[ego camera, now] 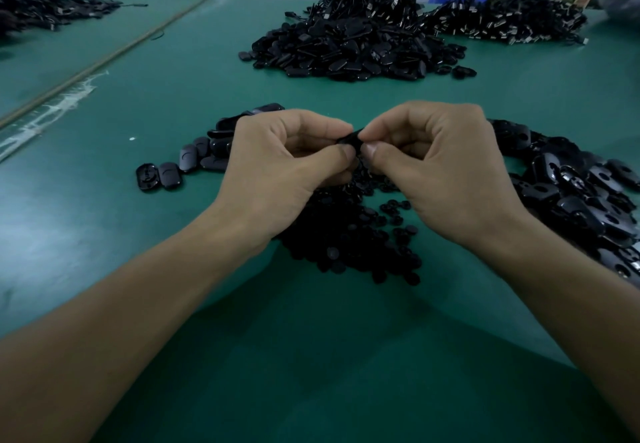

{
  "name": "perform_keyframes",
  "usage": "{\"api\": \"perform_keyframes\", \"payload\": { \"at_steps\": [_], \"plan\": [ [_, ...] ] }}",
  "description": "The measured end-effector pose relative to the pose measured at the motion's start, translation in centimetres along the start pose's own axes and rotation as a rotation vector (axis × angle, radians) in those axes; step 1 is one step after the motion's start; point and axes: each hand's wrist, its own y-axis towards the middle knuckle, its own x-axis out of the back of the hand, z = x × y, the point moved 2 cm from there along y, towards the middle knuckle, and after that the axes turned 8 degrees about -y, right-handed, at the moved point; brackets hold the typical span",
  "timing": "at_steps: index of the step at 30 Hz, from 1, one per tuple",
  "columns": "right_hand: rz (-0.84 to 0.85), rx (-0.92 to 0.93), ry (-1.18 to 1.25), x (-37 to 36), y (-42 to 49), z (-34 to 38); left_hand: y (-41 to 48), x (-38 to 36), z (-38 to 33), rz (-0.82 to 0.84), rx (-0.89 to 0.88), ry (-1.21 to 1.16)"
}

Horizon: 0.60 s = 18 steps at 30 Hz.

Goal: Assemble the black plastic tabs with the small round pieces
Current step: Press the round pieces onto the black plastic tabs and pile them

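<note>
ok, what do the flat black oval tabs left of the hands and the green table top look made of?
Flat black oval tabs: likely moulded plastic, glossy; edges catch highlights. Green table top: seemingly matte rubbery mat, soft diffuse sheen; unconfirmed.

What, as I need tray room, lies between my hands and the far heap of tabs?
Head view: only bare green table between left hand, right hand and far heap of tabs.

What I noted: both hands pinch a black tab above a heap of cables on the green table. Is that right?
No: the head view shows the left hand and right hand pinching the black tab above small round pieces, not cables, on the green table.
</note>
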Motion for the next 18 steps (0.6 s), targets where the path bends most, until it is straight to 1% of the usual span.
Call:
{"api": "perform_keyframes", "payload": {
  "at_steps": [4,8,11,15,18],
  "plan": [
    [0.024,0.013,-0.02,0.0,0.0,0.0,0.0,0.1,-0.1,0.022,-0.024,0.068],
    [0.0,0.018,-0.065,-0.1,0.0,0.2,-0.1,0.1,0.0,0.056,-0.085,0.21],
    [-0.01,0.014,-0.098,-0.3,-0.1,0.4,-0.2,0.2,0.1,0.051,-0.136,0.306],
    [-0.017,0.016,-0.129,-0.3,-0.1,0.7,-0.4,0.0,0.1,0.057,-0.199,0.353],
    [-0.025,0.031,-0.112,0.0,0.0,1.0,-0.4,-0.1,0.0,0.006,-0.234,0.328]
  ]
}}
